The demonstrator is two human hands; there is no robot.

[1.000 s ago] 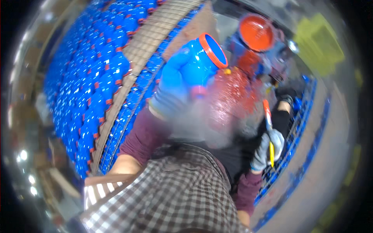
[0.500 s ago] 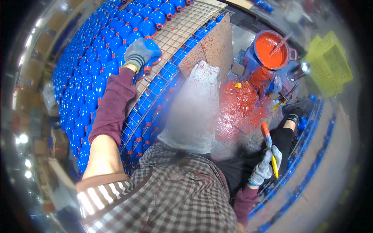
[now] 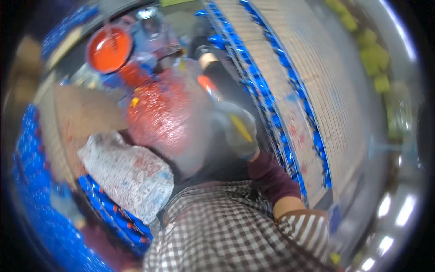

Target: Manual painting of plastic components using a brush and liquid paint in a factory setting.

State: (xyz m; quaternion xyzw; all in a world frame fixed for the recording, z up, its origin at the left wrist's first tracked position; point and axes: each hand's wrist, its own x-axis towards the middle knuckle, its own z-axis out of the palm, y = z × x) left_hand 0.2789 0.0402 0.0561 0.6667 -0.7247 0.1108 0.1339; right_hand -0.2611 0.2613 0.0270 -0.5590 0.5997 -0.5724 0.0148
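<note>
My right hand (image 3: 238, 133), in a grey glove, is closed round a paintbrush (image 3: 241, 128) with a yellow handle and an orange-red tip. The brush points up and away over my dark-trousered leg. At the far left my left hand (image 3: 65, 206) is smeared by motion, so its fingers cannot be made out. It is nearest to a mass of shiny blue rounded pieces (image 3: 29, 181) with red ends. Whether it holds one of them is not visible.
A pot (image 3: 129, 56) of orange-red paint with a stirring stick stands at the far left, beside a metal can (image 3: 148, 16). Wet red paint (image 3: 165, 118) covers the surface before me. A spotted cloth (image 3: 131, 174) lies over my left leg. Racks (image 3: 312, 68) edged with blue pieces run along the right.
The view has swung to the right, so the paint pot and blue pieces now appear farther left. The left hand, earlier on a blue piece, is now blurred. The right hand still holds the paintbrush.
</note>
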